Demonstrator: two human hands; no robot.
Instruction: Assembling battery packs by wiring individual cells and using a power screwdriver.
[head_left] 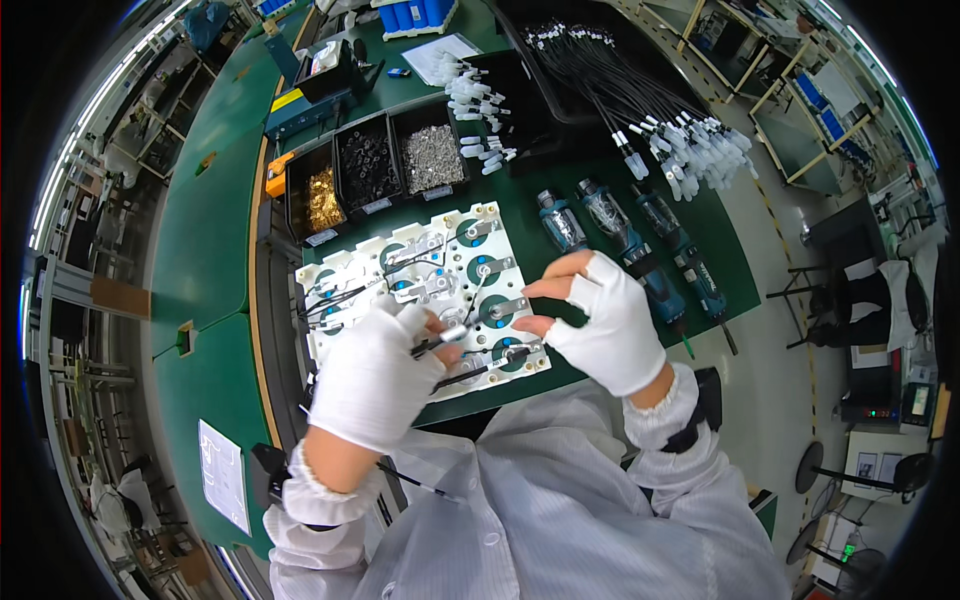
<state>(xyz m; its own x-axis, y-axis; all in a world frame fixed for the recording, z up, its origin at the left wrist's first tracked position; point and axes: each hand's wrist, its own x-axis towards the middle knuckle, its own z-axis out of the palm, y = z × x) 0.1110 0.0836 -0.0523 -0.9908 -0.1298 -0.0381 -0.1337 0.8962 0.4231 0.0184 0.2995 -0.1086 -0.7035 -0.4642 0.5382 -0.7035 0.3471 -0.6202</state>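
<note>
My left hand [375, 375], in a white fingerless glove, is closed on a black cable [432, 347] with a pale end, over the front of a white plastic panel [465, 300]. A thin black cable length [425, 482] shows below that wrist; whether it is the same cable I cannot tell. My right hand [605, 325], gloved the same way, has thumb and forefinger apart beside a metal tab [508, 309] at the panel's right edge, nothing visible between them. Dark green round areas, metal tabs and black wires cover the panel.
Behind the panel stand black bins of brass parts [323, 203], black parts [367, 165] and silver parts [432, 157]. Blue-and-black power screwdrivers [620, 228] lie at right. White-capped cables [690, 150] hang over a black tray at the back. A paper sheet [223, 475] lies at left.
</note>
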